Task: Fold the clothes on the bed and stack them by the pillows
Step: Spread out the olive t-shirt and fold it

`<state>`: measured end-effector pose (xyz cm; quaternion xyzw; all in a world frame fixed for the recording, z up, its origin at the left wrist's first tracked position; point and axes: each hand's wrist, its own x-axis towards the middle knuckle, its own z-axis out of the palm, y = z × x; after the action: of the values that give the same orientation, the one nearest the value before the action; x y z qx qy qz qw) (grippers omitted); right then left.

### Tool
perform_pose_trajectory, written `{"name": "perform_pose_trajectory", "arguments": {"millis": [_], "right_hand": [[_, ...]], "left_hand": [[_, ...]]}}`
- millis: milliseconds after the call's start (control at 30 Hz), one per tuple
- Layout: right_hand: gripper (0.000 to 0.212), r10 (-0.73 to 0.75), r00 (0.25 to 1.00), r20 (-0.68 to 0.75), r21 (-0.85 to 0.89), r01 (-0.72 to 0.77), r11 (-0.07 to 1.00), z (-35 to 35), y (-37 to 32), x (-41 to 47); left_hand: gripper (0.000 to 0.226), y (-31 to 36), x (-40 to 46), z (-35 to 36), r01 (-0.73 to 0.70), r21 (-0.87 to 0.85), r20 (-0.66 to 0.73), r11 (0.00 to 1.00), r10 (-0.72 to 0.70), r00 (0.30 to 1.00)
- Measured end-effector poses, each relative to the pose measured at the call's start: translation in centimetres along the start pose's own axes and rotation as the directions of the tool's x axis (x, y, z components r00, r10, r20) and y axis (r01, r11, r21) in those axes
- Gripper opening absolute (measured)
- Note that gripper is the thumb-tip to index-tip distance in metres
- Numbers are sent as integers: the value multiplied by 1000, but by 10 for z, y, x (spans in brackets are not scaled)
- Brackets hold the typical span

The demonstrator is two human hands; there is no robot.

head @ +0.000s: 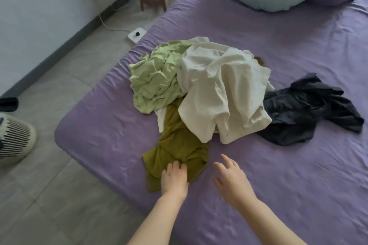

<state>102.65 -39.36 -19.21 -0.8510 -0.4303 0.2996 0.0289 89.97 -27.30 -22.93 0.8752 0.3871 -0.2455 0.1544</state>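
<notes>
Loosely heaped clothes (215, 89), olive garment (177, 145) crumpled, left hand (174, 179) gripping it

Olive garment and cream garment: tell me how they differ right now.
The olive garment is dark yellow-green; the cream garment is off-white. The olive garment lies low and nearest the person, with the left hand on its near end; no hand touches the cream garment. The cream garment sits on top of the pile, covering the olive garment's far end. Both are crumpled and unfolded on the purple bed.
</notes>
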Motion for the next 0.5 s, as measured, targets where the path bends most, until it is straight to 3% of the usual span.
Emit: {"name": "perform_pose_trajectory", "arguments": {"millis": [67,133,200,300,500], "right_hand": [[37,0,1000,3,8,0,1000,6,0,9],[37,-6,1000,5,19,6,1000,6,-1,11],[37,-22,1000,-16,63,23,998,1,-5,10],[40,-66,993,-94,136,79,988,-17,-19,7],[55,-94,976,-197,293,150,944,-80,-57,8]], "left_hand": [[34,-8,15,8,-49,81,-32,995,52,998],[28,-15,20,9,-97,36,-60,995,99,993],[25,-22,18,-1,-108,-210,-105,972,88,991],[16,-26,6,-37,-85,-656,-78,750,45,996],[16,-24,-8,-163,-282,-698,-192,658,207,959]]}}
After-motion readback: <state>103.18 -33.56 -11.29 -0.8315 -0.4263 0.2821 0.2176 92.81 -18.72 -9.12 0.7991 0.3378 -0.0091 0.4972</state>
